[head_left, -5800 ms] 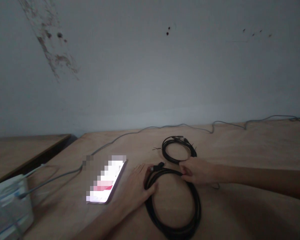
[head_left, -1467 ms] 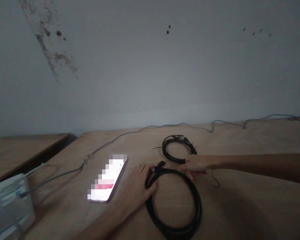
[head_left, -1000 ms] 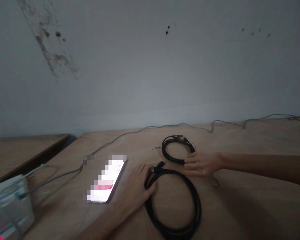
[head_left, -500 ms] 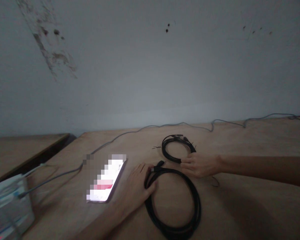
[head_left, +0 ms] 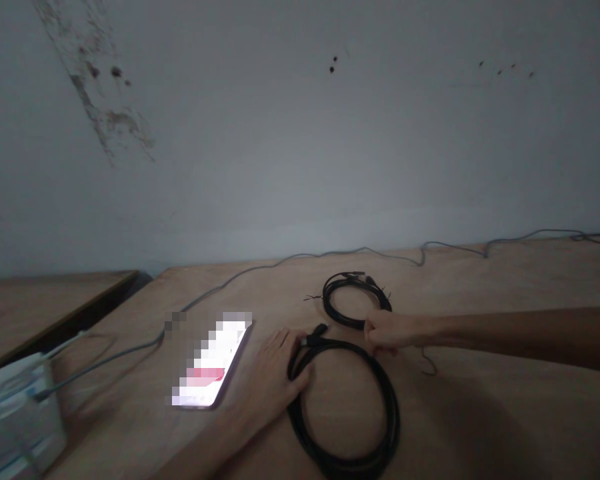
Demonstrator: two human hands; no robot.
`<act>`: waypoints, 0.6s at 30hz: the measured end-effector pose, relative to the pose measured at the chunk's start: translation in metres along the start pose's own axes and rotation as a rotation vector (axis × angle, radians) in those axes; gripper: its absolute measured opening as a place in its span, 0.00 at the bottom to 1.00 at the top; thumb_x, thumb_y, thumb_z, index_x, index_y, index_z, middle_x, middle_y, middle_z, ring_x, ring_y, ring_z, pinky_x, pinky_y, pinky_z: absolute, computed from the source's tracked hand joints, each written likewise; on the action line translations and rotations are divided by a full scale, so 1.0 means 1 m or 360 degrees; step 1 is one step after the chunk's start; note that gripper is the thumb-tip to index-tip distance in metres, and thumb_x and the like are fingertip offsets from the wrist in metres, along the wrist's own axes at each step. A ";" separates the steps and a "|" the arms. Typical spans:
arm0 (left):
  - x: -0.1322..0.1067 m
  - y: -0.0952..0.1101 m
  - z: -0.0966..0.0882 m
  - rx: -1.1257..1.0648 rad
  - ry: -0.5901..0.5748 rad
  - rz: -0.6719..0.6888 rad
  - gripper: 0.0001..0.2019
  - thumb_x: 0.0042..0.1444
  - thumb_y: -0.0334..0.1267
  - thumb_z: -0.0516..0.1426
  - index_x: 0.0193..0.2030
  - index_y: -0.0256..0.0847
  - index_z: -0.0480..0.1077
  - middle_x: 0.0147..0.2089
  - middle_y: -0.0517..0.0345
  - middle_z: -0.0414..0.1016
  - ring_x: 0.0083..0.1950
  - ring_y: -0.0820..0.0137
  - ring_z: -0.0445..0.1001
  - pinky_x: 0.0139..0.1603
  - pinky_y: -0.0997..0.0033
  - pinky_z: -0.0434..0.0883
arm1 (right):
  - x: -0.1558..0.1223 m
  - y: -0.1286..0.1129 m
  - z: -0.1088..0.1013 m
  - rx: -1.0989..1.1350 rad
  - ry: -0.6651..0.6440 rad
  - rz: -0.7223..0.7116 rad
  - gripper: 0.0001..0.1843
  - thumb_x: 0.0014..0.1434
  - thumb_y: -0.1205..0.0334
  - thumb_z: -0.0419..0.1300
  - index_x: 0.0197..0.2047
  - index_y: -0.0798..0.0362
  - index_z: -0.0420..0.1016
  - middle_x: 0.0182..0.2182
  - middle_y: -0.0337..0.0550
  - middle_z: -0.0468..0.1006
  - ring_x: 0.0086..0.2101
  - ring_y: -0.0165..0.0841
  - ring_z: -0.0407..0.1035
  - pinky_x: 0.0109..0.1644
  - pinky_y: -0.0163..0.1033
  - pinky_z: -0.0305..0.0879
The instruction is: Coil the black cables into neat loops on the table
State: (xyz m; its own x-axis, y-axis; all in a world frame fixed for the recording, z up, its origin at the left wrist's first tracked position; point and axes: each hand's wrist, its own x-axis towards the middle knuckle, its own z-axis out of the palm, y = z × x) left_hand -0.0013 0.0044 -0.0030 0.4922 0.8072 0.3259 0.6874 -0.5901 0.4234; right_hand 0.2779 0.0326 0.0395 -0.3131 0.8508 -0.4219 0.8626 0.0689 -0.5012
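Note:
A large coil of black cable (head_left: 393, 407) lies on the table in front of me, with its dark plug (head_left: 320, 331) at the upper left. My left hand (head_left: 281, 373) grips the left side of that coil, its thumb reaching inside the loop and its fingers near the plug. Behind it is a smaller black cable coil (head_left: 330, 308), bound with thin twist ties (head_left: 313, 297). Between the two coils my right hand (head_left: 384, 331) is closed, knuckles curled; whatever its fingers hold is hidden. A thin loose wire (head_left: 430, 363) lies just below the right wrist.
Left of my left hand lies a phone (head_left: 213, 373) with a lit, partly blurred screen. A white box-like device (head_left: 25, 413) with cords stands at the left edge. One grey cord (head_left: 250, 269) runs along the table's back by the wall (head_left: 300, 167).
My right hand's fingers have curled in from a flatter reach by the small coil. The left hand and both coils stay nearly in place; the view shifts slightly.

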 end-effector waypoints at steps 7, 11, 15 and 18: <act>0.000 0.001 -0.001 0.0017 0.0001 0.0016 0.19 0.59 0.40 0.60 0.57 0.47 0.69 0.53 0.53 0.74 0.54 0.55 0.72 0.56 0.54 0.67 | -0.001 -0.004 -0.001 0.0345 -0.0097 0.0253 0.10 0.51 0.70 0.57 0.21 0.56 0.74 0.16 0.37 0.70 0.16 0.27 0.64 0.19 0.30 0.64; 0.000 0.003 -0.003 0.0023 -0.0020 0.0001 0.18 0.59 0.42 0.60 0.56 0.46 0.70 0.52 0.52 0.75 0.53 0.55 0.72 0.54 0.54 0.68 | -0.007 -0.004 -0.002 0.0289 -0.0065 0.0211 0.12 0.53 0.67 0.60 0.20 0.56 0.74 0.17 0.38 0.72 0.16 0.27 0.64 0.19 0.31 0.63; 0.000 0.005 -0.004 0.0034 -0.0021 -0.0026 0.17 0.59 0.40 0.60 0.55 0.46 0.70 0.51 0.52 0.75 0.52 0.55 0.72 0.54 0.54 0.68 | -0.010 0.003 -0.004 0.0129 0.0086 0.0102 0.18 0.61 0.55 0.60 0.24 0.56 0.77 0.20 0.41 0.75 0.17 0.27 0.64 0.18 0.31 0.57; 0.000 0.005 -0.004 0.0059 -0.0009 -0.0031 0.15 0.60 0.41 0.59 0.54 0.46 0.70 0.50 0.52 0.74 0.51 0.55 0.72 0.53 0.55 0.68 | -0.016 0.009 -0.005 -0.0117 0.0330 -0.0031 0.26 0.65 0.47 0.56 0.23 0.56 0.76 0.20 0.43 0.74 0.21 0.30 0.65 0.21 0.33 0.51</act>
State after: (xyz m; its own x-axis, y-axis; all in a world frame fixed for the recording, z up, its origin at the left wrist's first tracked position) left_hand 0.0000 0.0016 0.0021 0.4814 0.8187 0.3129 0.7163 -0.5733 0.3979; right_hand 0.2924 0.0218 0.0457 -0.2484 0.9373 -0.2445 0.8862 0.1180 -0.4480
